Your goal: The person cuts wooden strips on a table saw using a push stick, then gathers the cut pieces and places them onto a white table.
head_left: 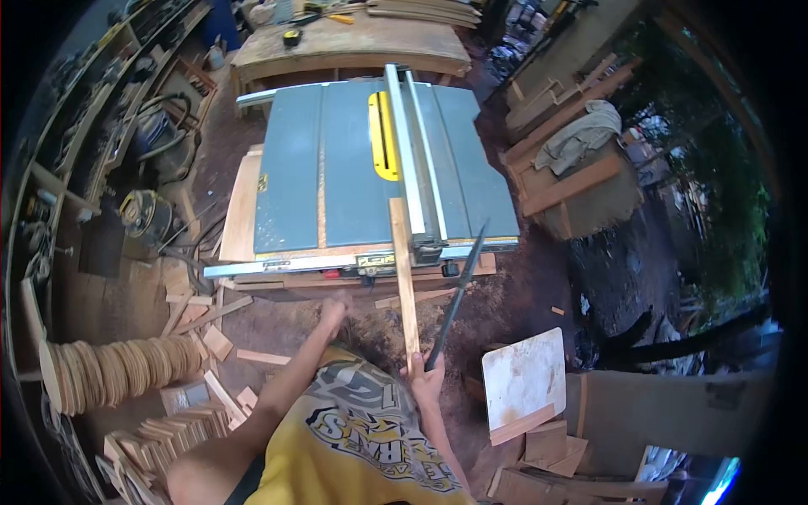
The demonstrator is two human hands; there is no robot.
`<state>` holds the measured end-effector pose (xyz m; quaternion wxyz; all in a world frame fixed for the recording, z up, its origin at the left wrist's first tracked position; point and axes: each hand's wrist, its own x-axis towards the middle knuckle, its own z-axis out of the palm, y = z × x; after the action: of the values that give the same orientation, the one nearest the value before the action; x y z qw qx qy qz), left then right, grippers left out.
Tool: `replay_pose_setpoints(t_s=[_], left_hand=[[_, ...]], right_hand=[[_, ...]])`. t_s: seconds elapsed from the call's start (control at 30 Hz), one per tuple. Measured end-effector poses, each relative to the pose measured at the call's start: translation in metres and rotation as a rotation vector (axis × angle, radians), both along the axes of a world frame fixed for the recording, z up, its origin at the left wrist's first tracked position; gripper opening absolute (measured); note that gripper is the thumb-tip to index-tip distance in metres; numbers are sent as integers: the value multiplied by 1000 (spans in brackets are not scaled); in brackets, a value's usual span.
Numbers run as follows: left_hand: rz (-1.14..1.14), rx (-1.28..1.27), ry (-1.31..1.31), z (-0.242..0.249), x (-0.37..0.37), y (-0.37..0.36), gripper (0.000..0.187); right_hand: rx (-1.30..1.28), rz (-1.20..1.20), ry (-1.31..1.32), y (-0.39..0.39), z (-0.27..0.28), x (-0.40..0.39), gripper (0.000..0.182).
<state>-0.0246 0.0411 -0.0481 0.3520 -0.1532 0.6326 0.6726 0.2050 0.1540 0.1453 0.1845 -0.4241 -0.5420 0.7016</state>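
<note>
My right hand [427,380] is closed round the near ends of a long wooden strip [405,286] and a dark, thin push stick or bar [459,295]. The strip's far end lies on the grey table saw [353,168], beside the metal rip fence [406,151] and just short of the yellow insert [383,139]. The dark bar slants up to the right, over the saw's front edge. My left hand [334,315] hangs in front of the saw, touching nothing that I can see; its fingers are blurred.
A wooden workbench [353,55] with a tape measure [292,37] stands behind the saw. Stacked wooden discs [126,370] and offcuts lie at the left, near a shop vacuum [145,212]. A white board [525,377] leans at the right, by more wood pieces.
</note>
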Motion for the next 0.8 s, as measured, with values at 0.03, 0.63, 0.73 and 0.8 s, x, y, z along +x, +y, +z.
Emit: replay_pose_setpoints(t_s=[0.03,0.63,0.73,0.8], left_hand=[[206,129,-192,-14,-15,3,53],[-258,73,73,23,28,12,32],[-246,202,278,98,57,24,44],[-225,271,310,143,58,43,51]], right_hand=[[3,3,8,0,-1,3,23],[-33,9,-48,-4,4,13,23],[-25,-7,-7,-2,1,5,23],[-29,1,-25,1,0,3,22]])
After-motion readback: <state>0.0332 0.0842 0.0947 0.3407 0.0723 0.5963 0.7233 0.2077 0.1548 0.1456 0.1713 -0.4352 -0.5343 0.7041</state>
